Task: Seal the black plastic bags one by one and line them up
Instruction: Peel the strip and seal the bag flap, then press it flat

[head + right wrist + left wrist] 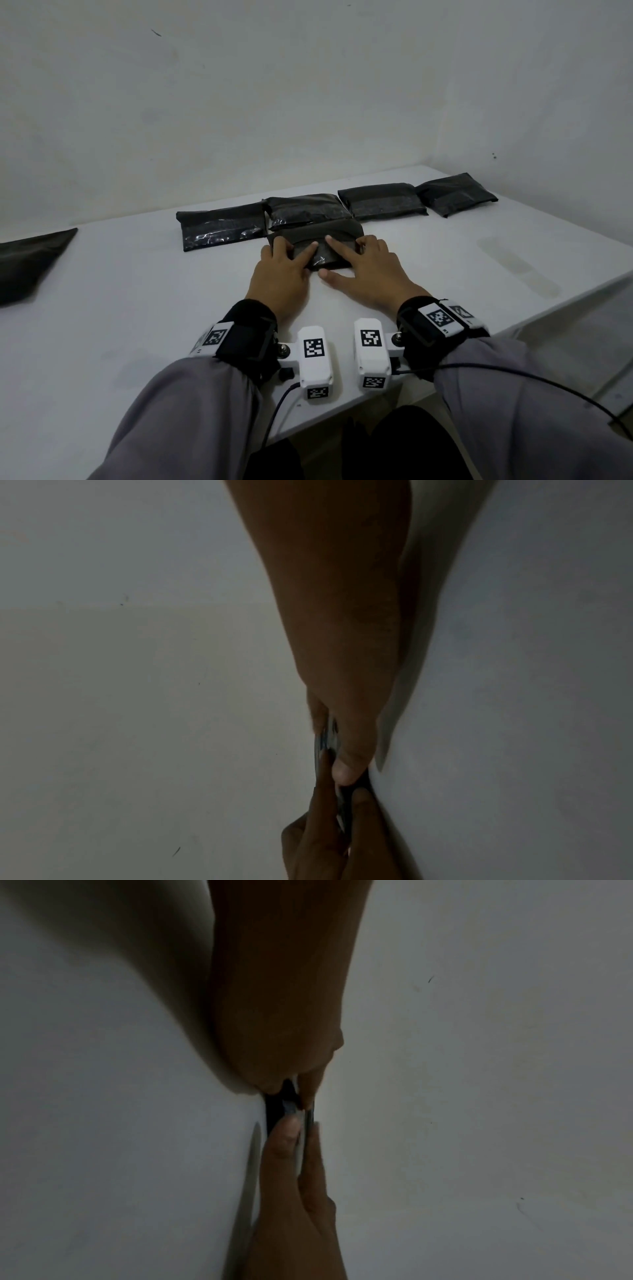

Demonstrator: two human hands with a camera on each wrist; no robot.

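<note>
A filled black bag lies flat on the white table, just in front of a row of bags. My left hand holds its left part, fingers spread on top and thumb at the near edge. My right hand holds the right part, index finger stretched across the folded flap, thumb also at the near edge. In the left wrist view the bag shows as a thin dark sliver between thumbs and fingers. It looks the same in the right wrist view. The hands hide most of the bag.
Several black bags lie side by side along the back of the table, from the leftmost to the rightmost. Another black bag lies at the far left. A pale strip lies near the table's right edge.
</note>
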